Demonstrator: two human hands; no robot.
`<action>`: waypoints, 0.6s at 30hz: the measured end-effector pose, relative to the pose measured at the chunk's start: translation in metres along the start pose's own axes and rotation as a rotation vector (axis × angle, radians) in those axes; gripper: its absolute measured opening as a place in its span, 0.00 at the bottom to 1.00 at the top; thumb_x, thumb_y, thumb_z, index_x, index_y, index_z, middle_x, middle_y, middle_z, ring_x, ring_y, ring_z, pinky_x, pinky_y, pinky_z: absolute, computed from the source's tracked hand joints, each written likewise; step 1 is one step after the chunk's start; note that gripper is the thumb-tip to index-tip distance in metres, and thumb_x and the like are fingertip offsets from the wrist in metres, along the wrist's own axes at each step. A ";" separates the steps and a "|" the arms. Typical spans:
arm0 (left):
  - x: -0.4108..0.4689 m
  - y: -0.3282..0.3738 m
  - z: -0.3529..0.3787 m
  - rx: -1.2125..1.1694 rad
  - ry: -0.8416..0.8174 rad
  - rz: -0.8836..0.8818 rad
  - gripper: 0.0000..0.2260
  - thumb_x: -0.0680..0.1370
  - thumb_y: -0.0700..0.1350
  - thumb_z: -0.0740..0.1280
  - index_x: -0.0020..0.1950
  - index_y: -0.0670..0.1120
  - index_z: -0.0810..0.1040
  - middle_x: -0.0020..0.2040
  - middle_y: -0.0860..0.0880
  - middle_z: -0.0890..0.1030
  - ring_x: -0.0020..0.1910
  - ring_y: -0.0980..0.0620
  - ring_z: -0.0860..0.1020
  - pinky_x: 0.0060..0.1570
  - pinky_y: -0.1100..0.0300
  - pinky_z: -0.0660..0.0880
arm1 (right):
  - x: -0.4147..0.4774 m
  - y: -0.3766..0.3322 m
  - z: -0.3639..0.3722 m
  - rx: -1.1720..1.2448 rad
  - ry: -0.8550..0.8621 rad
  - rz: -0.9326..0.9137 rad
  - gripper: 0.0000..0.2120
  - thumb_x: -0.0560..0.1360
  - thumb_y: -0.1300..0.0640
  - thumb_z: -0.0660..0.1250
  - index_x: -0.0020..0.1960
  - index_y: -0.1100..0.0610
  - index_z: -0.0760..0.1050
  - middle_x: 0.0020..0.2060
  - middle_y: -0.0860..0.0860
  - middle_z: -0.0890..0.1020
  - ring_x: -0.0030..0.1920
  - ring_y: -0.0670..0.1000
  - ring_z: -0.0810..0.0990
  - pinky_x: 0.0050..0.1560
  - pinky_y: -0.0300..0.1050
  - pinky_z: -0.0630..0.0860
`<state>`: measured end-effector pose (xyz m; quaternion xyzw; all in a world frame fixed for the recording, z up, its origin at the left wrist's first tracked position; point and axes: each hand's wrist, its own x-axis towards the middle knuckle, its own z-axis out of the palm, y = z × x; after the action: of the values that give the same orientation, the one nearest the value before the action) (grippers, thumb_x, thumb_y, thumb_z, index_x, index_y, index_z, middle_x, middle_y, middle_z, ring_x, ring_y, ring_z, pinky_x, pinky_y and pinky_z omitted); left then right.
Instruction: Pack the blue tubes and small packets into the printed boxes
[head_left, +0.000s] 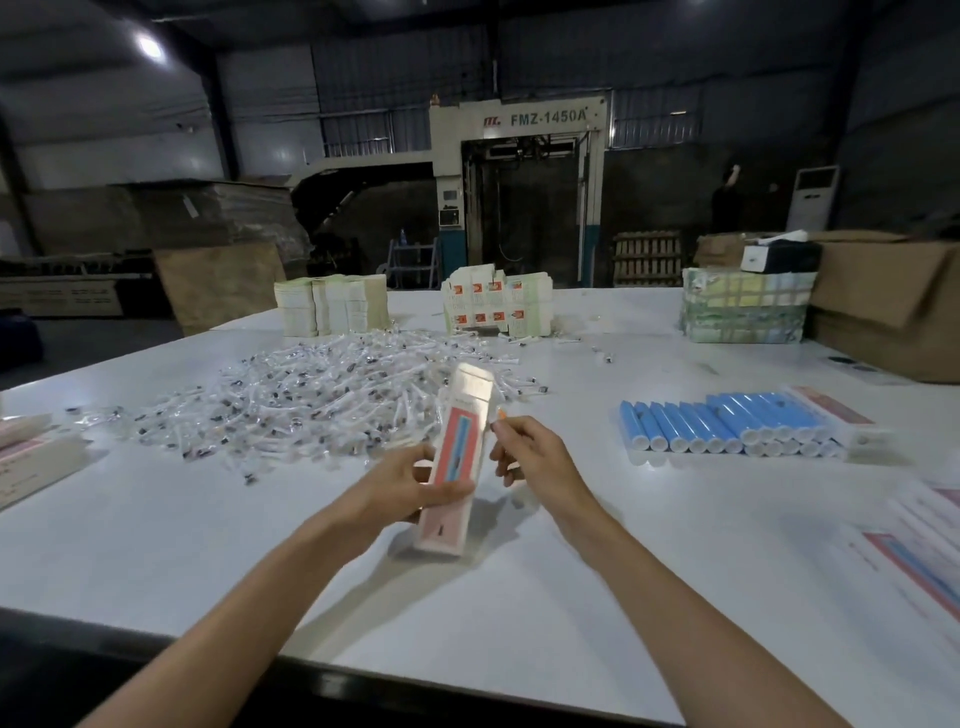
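At the frame's centre the left hand (410, 480) grips the box (452, 467), while the right hand (535, 457) pinches its open side flap just beside.

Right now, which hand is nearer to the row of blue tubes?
Right. The right hand is beside the printed box, with the blue tubes to its right; the left hand, holding the box, is farther away.

Printed box (451, 467) tilted, top flap open; blue tubes (727, 423) rowed right; packets (322, 400) heaped left.
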<state>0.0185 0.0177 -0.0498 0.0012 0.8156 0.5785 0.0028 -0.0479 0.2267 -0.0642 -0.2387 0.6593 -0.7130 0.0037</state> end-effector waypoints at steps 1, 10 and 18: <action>0.003 0.000 0.005 -0.020 0.001 0.004 0.33 0.68 0.55 0.86 0.68 0.47 0.79 0.56 0.46 0.89 0.57 0.46 0.87 0.60 0.47 0.83 | 0.001 0.000 0.000 0.018 0.021 0.007 0.13 0.83 0.48 0.68 0.58 0.58 0.79 0.43 0.54 0.84 0.41 0.50 0.81 0.41 0.44 0.79; 0.016 0.000 0.032 -0.435 -0.416 -0.054 0.24 0.82 0.49 0.70 0.74 0.39 0.77 0.64 0.42 0.83 0.62 0.46 0.82 0.62 0.52 0.81 | 0.007 -0.002 -0.012 0.309 -0.012 0.092 0.17 0.72 0.42 0.77 0.58 0.49 0.85 0.54 0.54 0.87 0.53 0.53 0.86 0.52 0.46 0.82; 0.040 0.023 0.073 0.208 -0.005 0.206 0.33 0.74 0.56 0.82 0.69 0.52 0.66 0.54 0.54 0.84 0.49 0.57 0.84 0.40 0.69 0.79 | 0.007 -0.019 -0.008 -0.013 0.284 0.058 0.37 0.63 0.32 0.80 0.64 0.43 0.70 0.49 0.46 0.85 0.47 0.42 0.86 0.50 0.46 0.83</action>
<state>-0.0207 0.0949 -0.0522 0.0868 0.8667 0.4882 -0.0548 -0.0508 0.2347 -0.0445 -0.1160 0.6646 -0.7348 -0.0705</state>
